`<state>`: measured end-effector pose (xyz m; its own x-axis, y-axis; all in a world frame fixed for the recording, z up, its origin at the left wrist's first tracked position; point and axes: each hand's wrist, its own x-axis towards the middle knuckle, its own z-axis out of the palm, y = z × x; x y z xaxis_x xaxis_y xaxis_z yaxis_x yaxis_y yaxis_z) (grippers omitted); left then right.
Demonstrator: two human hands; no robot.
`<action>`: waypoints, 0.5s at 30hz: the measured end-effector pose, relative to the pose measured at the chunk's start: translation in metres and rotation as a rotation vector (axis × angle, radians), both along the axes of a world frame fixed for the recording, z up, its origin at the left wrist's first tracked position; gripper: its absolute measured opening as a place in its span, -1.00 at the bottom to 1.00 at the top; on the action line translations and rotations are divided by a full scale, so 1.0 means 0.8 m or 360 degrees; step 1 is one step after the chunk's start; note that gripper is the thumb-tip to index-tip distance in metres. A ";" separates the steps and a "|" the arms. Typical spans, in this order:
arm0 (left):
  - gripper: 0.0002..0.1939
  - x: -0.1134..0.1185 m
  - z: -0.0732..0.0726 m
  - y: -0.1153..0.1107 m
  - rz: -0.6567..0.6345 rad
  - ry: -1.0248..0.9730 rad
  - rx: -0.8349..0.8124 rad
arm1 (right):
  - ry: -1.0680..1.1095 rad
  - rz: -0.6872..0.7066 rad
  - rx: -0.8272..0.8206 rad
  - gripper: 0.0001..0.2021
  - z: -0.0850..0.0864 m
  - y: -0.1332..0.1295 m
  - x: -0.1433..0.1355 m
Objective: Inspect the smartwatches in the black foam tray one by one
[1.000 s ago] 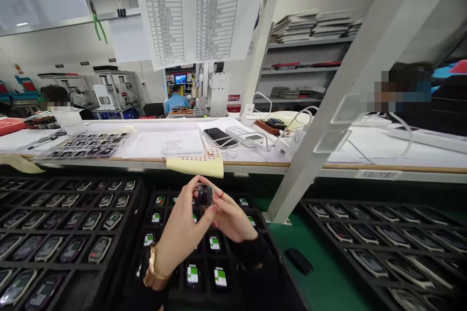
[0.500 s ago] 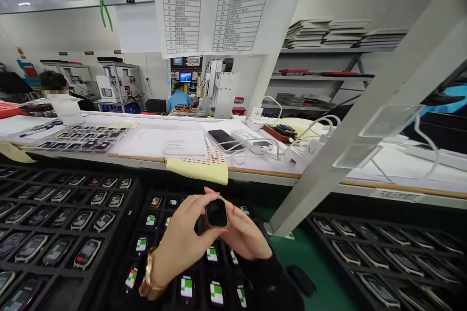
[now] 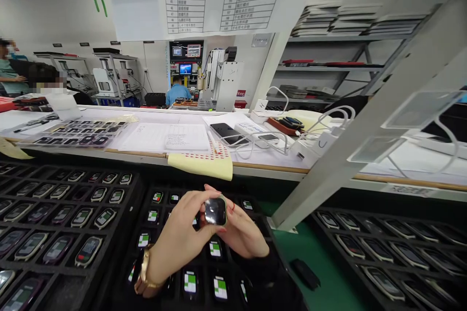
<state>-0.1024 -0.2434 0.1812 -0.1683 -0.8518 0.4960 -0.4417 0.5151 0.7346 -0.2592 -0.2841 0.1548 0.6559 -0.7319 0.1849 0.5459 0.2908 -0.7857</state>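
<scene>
A small square watch body (image 3: 215, 211) with a dark, glossy face is held between both hands above a black foam tray (image 3: 204, 265) of watches, several with green and white screens. My left hand (image 3: 184, 233), with a gold watch on its wrist, grips the left side, its thumb at the lower edge and fingers along the top. My right hand (image 3: 246, 231) holds the right side, its fingers partly hidden behind the watch body.
Another filled watch tray (image 3: 67, 279) lies at the left, and one (image 3: 392, 257) at the right. A slanted metal post (image 3: 328, 175) rises right of my hands. Behind them, a shelf holds a phone (image 3: 229, 134), papers and white cables. People are in the background.
The view has shifted slightly. The watch face has tilted and now shows a bright reflection. Both hands still hold it. Another person has come into view at the far left.
</scene>
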 end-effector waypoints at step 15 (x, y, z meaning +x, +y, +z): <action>-0.47 -0.002 0.000 0.001 0.0041 0.0024 -0.0027 | 0.0032 -0.0046 -0.0072 -0.43 0.003 0.004 0.001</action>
<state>-0.1042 -0.2425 0.1810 -0.1391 -0.8473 0.5126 -0.4437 0.5161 0.7327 -0.2588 -0.2808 0.1572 0.6386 -0.7417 0.2052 0.5374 0.2391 -0.8087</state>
